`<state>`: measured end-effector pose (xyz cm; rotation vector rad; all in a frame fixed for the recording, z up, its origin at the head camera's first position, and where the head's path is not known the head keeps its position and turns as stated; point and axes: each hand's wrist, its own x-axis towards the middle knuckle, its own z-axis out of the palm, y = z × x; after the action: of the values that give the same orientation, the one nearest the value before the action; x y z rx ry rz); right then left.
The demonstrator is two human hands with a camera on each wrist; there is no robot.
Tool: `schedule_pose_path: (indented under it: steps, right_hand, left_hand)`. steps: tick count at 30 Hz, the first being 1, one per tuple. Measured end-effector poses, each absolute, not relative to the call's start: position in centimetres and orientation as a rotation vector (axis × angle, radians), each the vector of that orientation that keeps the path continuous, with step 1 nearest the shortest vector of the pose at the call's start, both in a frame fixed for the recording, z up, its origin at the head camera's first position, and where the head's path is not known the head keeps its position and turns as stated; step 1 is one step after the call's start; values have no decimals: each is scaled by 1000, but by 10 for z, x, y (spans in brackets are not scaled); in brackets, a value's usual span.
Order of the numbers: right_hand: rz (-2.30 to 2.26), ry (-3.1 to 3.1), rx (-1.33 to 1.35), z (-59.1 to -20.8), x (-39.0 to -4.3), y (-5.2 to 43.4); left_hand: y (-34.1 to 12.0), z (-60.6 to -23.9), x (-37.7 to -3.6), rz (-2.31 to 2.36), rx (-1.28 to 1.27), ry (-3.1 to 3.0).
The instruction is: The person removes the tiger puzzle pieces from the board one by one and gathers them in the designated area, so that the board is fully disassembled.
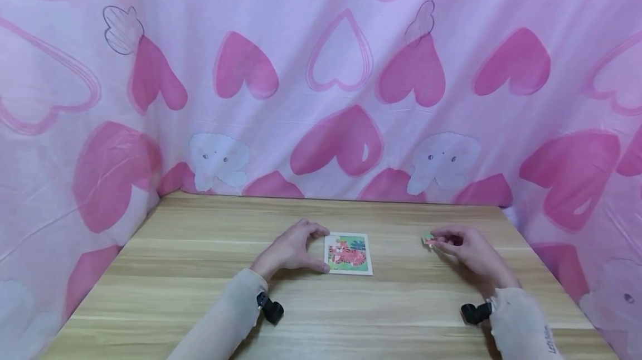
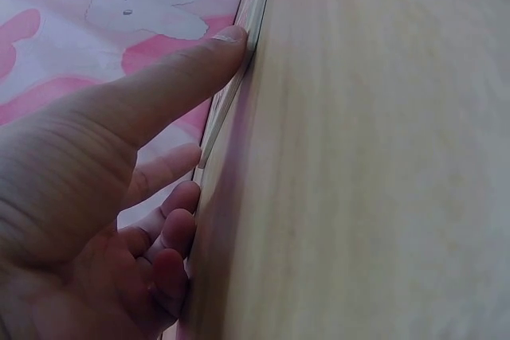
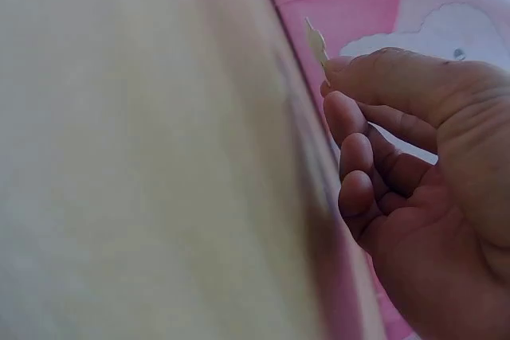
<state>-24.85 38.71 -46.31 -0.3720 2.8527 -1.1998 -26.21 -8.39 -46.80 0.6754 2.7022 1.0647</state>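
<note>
Left hand [image 1: 293, 249] clasping tiger puzzle tray [image 1: 349, 253] edge, right hand [image 1: 463, 250] pinching loose puzzle piece [image 1: 428, 240].

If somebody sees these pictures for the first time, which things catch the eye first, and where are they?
The pink heart-print cloth fills the whole background behind the wooden table. At the table's middle lies a tiger jigsaw puzzle, its left edge held by the left hand. To the right, the right hand pinches a small puzzle piece above the tabletop.
</note>
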Motion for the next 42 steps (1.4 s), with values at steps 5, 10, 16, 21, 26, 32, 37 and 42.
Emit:
schedule_pose_path:
  steps: [5, 10, 16, 21, 26, 32, 37, 42]
  right_hand:
    - [-1226, 2858, -343, -471, -249, 388]
    - [-1275, 2821, -318, -475, -249, 387]
    - [-1265, 2821, -295, -478, -248, 387]
    - [-1271, 2816, -303, -479, -249, 389]
    - [-1271, 2822, -298, -479, -249, 389]
    - [-1320, 2796, -267, -479, -247, 387]
    - [-1335, 2777, -224, -480, -246, 385]
    - [-1335, 2764, -207, -481, -246, 385]
  left_hand:
    - [-84, -466, -262, 1057, 669, 2710]
    - [-84, -465, -262, 1062, 656, 2710]
    - [-84, -465, -261, 1069, 652, 2706]
    - [-83, -464, -262, 1077, 654, 2703]
    - [-83, -464, -262, 1080, 654, 2701]
    - [-83, -464, -261, 1058, 645, 2709]
    - [-82, -464, -260, 1069, 639, 2699]
    - [-82, -466, -261, 1064, 640, 2701]
